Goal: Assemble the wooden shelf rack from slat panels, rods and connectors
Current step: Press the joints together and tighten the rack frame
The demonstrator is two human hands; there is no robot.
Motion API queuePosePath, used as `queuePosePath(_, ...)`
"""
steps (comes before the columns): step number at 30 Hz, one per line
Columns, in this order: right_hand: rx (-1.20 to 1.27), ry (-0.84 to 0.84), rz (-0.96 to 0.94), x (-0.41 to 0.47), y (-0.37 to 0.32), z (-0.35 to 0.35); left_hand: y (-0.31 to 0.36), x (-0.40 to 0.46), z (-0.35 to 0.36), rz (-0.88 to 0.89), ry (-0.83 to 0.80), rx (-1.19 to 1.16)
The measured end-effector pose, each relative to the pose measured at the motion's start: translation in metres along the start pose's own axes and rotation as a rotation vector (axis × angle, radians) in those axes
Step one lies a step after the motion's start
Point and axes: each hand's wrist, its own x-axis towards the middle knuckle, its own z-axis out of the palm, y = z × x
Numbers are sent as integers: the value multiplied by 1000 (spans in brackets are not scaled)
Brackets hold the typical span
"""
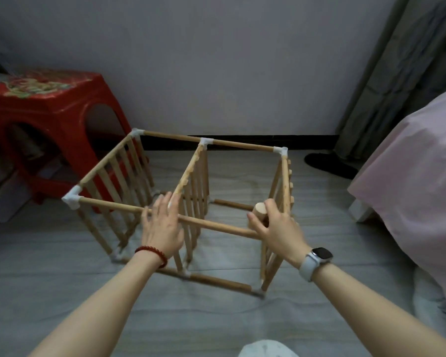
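Three slat panels [119,173] stood upright on the floor [62,279], joined by pale rods and white connectors [72,199] into a rack. The left hand [161,225] lay over the near top rod [108,205], fingers [165,204] relaxed and spread. The right hand [277,229] gripped a wooden mallet [260,211] beside the right panel.

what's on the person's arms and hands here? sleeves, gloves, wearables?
No gloves and no sleeves in view: both forearms are bare. The left hand has a red bead bracelet at the wrist. The right hand has a smartwatch with a dark rectangular face on a pale grey-white band.
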Motion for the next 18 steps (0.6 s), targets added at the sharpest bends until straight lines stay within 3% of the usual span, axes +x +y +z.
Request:
queuePosePath(2, 17, -91, -50, 2, -15, 16, -38, 9, -6, -124, -141, 79)
queuePosePath(4, 21, -148, -119, 8, -26, 32, -64, 15, -13, -140, -210, 96)
queuePosePath(12, -103, -244, -78, 29, -43, 31, -50, 3, -21, 106, 72, 151)
queuePosePath(16, -83, -175, -101, 58, -63, -14, -8, -19, -6, 226, 157, -65)
queuePosePath(18, 98, 36, -191, 69, -81, -38, 10, -26, 3, 240, 104, -187)
